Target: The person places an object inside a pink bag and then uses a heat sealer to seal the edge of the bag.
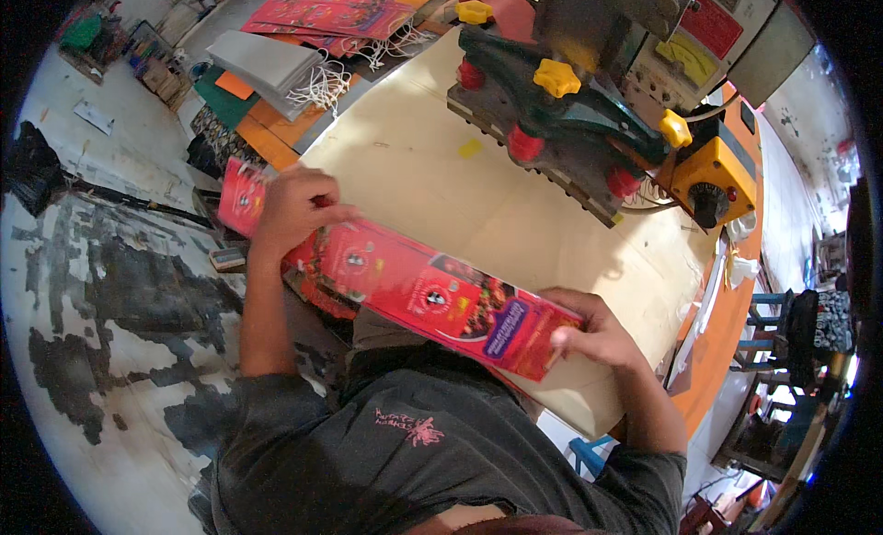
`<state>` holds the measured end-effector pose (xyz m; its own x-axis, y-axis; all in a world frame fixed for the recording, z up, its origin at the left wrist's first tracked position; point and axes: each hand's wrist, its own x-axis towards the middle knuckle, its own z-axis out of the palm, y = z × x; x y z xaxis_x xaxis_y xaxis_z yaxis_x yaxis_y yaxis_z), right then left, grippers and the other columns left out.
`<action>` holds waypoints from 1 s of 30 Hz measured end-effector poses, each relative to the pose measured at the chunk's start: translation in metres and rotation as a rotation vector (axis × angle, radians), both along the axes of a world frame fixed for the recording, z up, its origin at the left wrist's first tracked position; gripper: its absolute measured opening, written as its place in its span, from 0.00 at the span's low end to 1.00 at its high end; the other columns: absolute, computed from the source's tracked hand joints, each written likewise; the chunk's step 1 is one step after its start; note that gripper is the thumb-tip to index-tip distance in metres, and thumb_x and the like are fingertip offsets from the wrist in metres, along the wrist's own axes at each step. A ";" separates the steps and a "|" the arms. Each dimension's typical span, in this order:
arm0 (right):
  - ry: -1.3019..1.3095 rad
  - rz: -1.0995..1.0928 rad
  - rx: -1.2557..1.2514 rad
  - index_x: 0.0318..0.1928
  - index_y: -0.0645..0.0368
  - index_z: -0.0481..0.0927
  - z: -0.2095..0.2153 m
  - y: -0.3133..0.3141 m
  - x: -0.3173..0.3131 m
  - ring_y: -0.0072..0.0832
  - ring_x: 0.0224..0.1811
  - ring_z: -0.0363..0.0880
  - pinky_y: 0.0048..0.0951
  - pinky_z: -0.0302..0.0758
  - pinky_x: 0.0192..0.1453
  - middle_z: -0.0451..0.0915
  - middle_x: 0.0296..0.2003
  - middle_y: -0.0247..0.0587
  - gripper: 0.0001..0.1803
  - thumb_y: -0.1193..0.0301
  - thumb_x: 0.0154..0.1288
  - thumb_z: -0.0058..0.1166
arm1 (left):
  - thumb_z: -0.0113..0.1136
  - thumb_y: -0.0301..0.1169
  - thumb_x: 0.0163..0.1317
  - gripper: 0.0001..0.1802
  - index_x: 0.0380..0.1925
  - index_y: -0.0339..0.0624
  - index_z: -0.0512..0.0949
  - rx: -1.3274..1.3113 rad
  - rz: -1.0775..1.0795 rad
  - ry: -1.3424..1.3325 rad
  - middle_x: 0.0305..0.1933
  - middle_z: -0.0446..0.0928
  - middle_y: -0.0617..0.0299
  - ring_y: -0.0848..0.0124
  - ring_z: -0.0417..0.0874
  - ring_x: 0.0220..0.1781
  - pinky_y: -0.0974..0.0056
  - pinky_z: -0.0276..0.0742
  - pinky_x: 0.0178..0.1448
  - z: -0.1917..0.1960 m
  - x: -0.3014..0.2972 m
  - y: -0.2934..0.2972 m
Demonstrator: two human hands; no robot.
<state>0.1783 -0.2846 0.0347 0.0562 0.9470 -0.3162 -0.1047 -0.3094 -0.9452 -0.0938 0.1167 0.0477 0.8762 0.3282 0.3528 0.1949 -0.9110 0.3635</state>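
A long red printed sheet (425,298), glossy with food pictures and a purple patch, slants across the front of my body at the near edge of the table. My left hand (296,211) is closed on its left part, fingers curled over the top. At the right end my right hand (596,331) grips it, thumb on the upper face and fingers hidden underneath. More red printed material shows below the sheet near my left wrist; whether it is a separate piece I cannot tell.
Beyond the sheet stands a dark press machine (561,121) with yellow and red knobs, beside a yellow control box (717,181). A cream tabletop (405,167) lies under it. Red printed bags (322,15) and translucent sheets (262,61) with white cords are piled at the far left.
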 end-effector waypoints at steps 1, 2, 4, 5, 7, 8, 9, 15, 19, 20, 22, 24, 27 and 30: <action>-0.016 0.007 -0.005 0.72 0.66 0.80 -0.002 0.001 0.000 0.23 0.52 0.85 0.28 0.82 0.53 0.90 0.53 0.42 0.39 0.49 0.74 0.70 | 0.84 0.47 0.53 0.23 0.23 0.43 0.80 0.031 -0.022 0.014 0.23 0.80 0.63 0.56 0.81 0.31 0.54 0.72 0.46 0.004 0.008 -0.006; -0.033 0.007 -0.010 0.70 0.66 0.81 -0.005 -0.001 -0.001 0.24 0.53 0.85 0.30 0.82 0.56 0.90 0.53 0.42 0.36 0.51 0.74 0.70 | 0.84 0.47 0.53 0.22 0.25 0.44 0.81 0.034 -0.016 0.013 0.26 0.81 0.62 0.57 0.82 0.32 0.54 0.72 0.48 0.009 0.014 -0.008; 0.003 -0.029 -0.057 0.63 0.67 0.86 -0.003 -0.003 0.002 0.25 0.55 0.85 0.33 0.80 0.65 0.91 0.52 0.40 0.27 0.58 0.75 0.70 | 0.84 0.45 0.53 0.21 0.28 0.45 0.82 0.040 0.000 0.012 0.32 0.83 0.61 0.58 0.83 0.36 0.54 0.73 0.51 0.016 0.022 -0.011; 0.015 -0.077 -0.032 0.63 0.67 0.86 -0.005 -0.005 0.004 0.25 0.55 0.85 0.33 0.80 0.64 0.90 0.51 0.40 0.27 0.58 0.75 0.69 | 0.84 0.44 0.55 0.20 0.30 0.44 0.82 0.112 0.027 -0.104 0.36 0.83 0.59 0.58 0.83 0.38 0.53 0.73 0.52 0.018 0.028 -0.015; 0.038 -0.170 0.016 0.62 0.68 0.86 -0.015 -0.006 0.006 0.25 0.55 0.85 0.33 0.80 0.64 0.90 0.51 0.39 0.27 0.57 0.76 0.69 | 0.83 0.43 0.57 0.20 0.34 0.43 0.81 0.254 0.083 -0.337 0.44 0.84 0.57 0.59 0.82 0.41 0.53 0.74 0.54 0.019 0.037 -0.027; 0.049 -0.190 0.038 0.60 0.68 0.86 -0.021 -0.006 0.007 0.25 0.54 0.85 0.32 0.79 0.63 0.90 0.50 0.38 0.27 0.56 0.76 0.69 | 0.81 0.40 0.60 0.18 0.37 0.42 0.81 0.272 0.129 -0.449 0.45 0.83 0.57 0.61 0.82 0.41 0.54 0.75 0.53 0.022 0.040 -0.034; 0.062 -0.229 0.044 0.60 0.68 0.86 -0.024 -0.007 0.006 0.25 0.53 0.85 0.32 0.79 0.63 0.90 0.49 0.37 0.28 0.55 0.76 0.69 | 0.79 0.38 0.63 0.17 0.40 0.42 0.81 0.284 0.176 -0.561 0.46 0.82 0.57 0.63 0.81 0.42 0.56 0.76 0.52 0.023 0.041 -0.041; 0.192 -0.343 0.127 0.66 0.67 0.81 -0.038 -0.007 0.003 0.26 0.52 0.85 0.31 0.81 0.58 0.89 0.47 0.36 0.34 0.51 0.75 0.69 | 0.57 0.42 0.85 0.16 0.45 0.39 0.76 -0.693 0.400 -1.072 0.39 0.82 0.63 0.74 0.80 0.38 0.66 0.76 0.47 -0.047 0.012 -0.100; 0.289 -0.224 0.143 0.74 0.66 0.73 -0.036 -0.014 0.004 0.26 0.54 0.85 0.28 0.83 0.52 0.87 0.53 0.37 0.41 0.49 0.76 0.68 | 0.59 0.46 0.84 0.24 0.63 0.36 0.75 -1.159 -0.038 -0.528 0.48 0.86 0.58 0.73 0.86 0.46 0.67 0.80 0.52 -0.059 0.022 -0.148; 0.298 -0.178 0.168 0.76 0.66 0.70 -0.036 -0.015 0.005 0.26 0.55 0.85 0.28 0.83 0.51 0.86 0.55 0.38 0.42 0.49 0.76 0.68 | 0.60 0.45 0.84 0.25 0.66 0.35 0.73 -1.182 -0.091 -0.561 0.53 0.85 0.56 0.73 0.86 0.50 0.67 0.80 0.54 -0.058 0.032 -0.162; 0.204 -0.077 0.154 0.79 0.66 0.67 -0.029 -0.011 -0.001 0.26 0.58 0.84 0.30 0.83 0.54 0.84 0.60 0.38 0.44 0.50 0.77 0.67 | 0.62 0.42 0.82 0.31 0.73 0.34 0.67 -1.206 -0.196 -0.649 0.62 0.83 0.54 0.72 0.86 0.57 0.65 0.81 0.60 -0.058 0.041 -0.191; 0.108 -0.020 0.213 0.83 0.64 0.62 -0.029 -0.004 -0.007 0.27 0.60 0.83 0.33 0.82 0.60 0.81 0.65 0.39 0.46 0.51 0.78 0.66 | 0.63 0.38 0.81 0.31 0.74 0.33 0.64 -1.182 -0.115 -0.612 0.67 0.80 0.54 0.71 0.85 0.61 0.64 0.80 0.65 -0.048 0.046 -0.200; 0.031 0.032 0.267 0.85 0.63 0.57 -0.027 0.002 -0.008 0.28 0.57 0.82 0.36 0.79 0.66 0.80 0.67 0.42 0.49 0.51 0.78 0.66 | 0.63 0.28 0.79 0.30 0.75 0.34 0.64 -1.189 -0.027 -0.654 0.65 0.82 0.56 0.71 0.83 0.63 0.62 0.78 0.69 -0.043 0.049 -0.199; 0.144 0.098 0.211 0.87 0.61 0.53 -0.033 0.000 -0.003 0.27 0.52 0.82 0.35 0.78 0.64 0.81 0.66 0.46 0.50 0.52 0.80 0.65 | 0.63 0.25 0.77 0.30 0.75 0.34 0.65 -1.134 -0.015 -0.873 0.62 0.83 0.56 0.72 0.83 0.62 0.62 0.79 0.67 -0.051 0.055 -0.169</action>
